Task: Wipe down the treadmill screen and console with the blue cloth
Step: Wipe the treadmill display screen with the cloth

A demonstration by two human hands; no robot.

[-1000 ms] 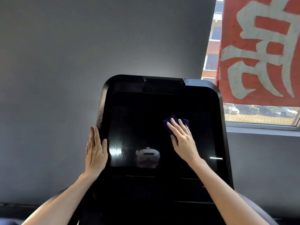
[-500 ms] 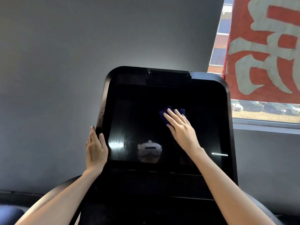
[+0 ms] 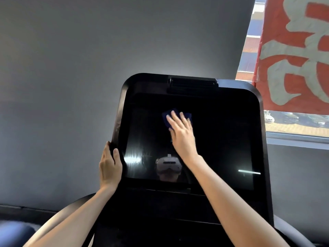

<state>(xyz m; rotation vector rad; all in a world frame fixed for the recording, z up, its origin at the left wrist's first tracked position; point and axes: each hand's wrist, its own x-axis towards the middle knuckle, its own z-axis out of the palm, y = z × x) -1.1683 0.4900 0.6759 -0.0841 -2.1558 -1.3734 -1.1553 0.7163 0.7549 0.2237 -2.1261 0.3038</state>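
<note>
The blue cloth now sits higher and further left on the treadmill screen than it did a second ago, when it lay nearer the middle of the glass; the right hand has carried it up toward the upper-left part of the dark panel, a little below the ribbed vent at the top of the console. That suggests the wiping stroke is working across the upper screen, with the right side of the glass, the lower strip and the console body below it probably still to be covered. The right hand lies flat and spread, fingers extended and pressing the cloth against the glass rather than gripping it; only the cloth's edges show past the fingertips. The left hand has crept slightly up the left edge of the frame and is curled round it, thumb on the front face and fingers hidden behind, apparently steadying the unit. A headset reflection shows low in the glass beside a bright glare patch, which may mark streaks, though that cannot be told for sure. A red banner hangs in the window to the right.
</note>
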